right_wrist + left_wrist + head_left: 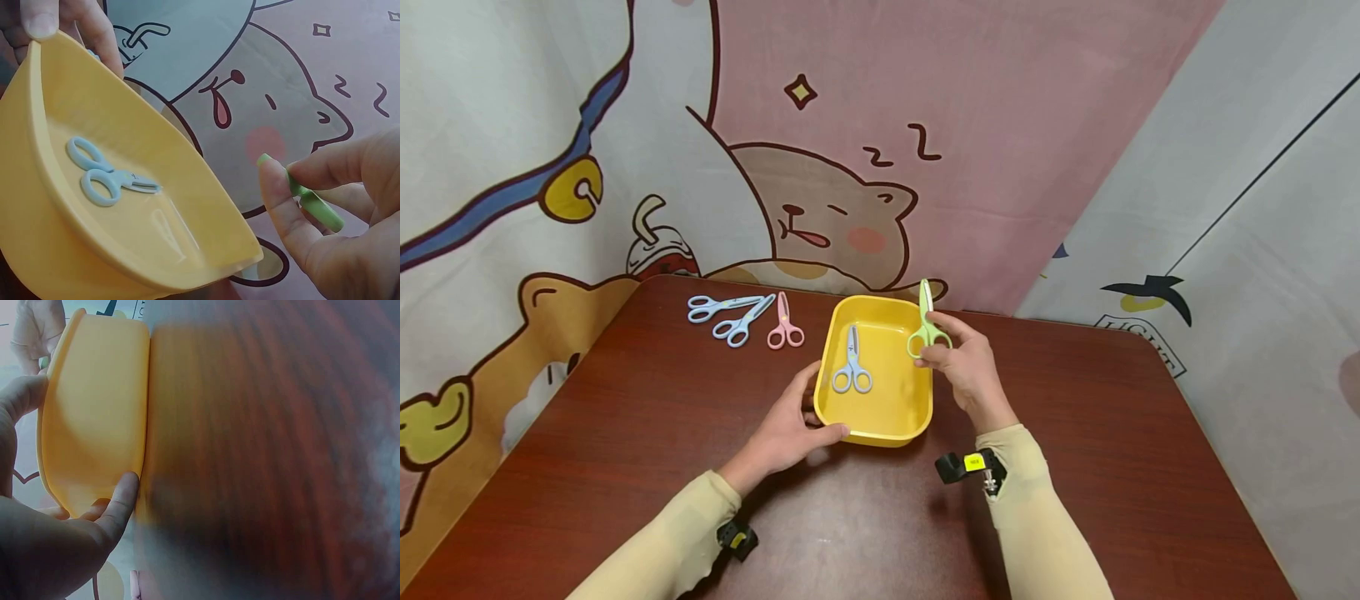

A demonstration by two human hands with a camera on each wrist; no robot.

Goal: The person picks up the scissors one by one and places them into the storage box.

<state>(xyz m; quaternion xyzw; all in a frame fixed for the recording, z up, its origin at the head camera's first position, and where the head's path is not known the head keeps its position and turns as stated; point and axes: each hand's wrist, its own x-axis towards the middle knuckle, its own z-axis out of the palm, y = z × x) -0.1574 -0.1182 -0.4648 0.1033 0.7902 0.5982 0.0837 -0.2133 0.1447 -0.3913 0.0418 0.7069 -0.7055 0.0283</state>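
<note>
A yellow plastic bin (895,375) stands on the table, and one pair of light blue scissors (852,365) lies flat inside it, blades pointing away. My left hand (786,433) grips the bin at its near left corner, thumb on the rim and fingers against the side wall (100,412). Over the bin's right rim, my right hand (968,367) pinches green scissors (926,323) by the handle end, blades pointing away. The right wrist view shows the green scissors (315,209) between thumb and fingers, partly hidden by them.
Left of the bin, at the table's far side, lie two light blue scissors (718,307) (745,322) touching or overlapping, and pink scissors (785,323) beside them. A cartoon-printed curtain (985,167) hangs behind the brown table (1075,417).
</note>
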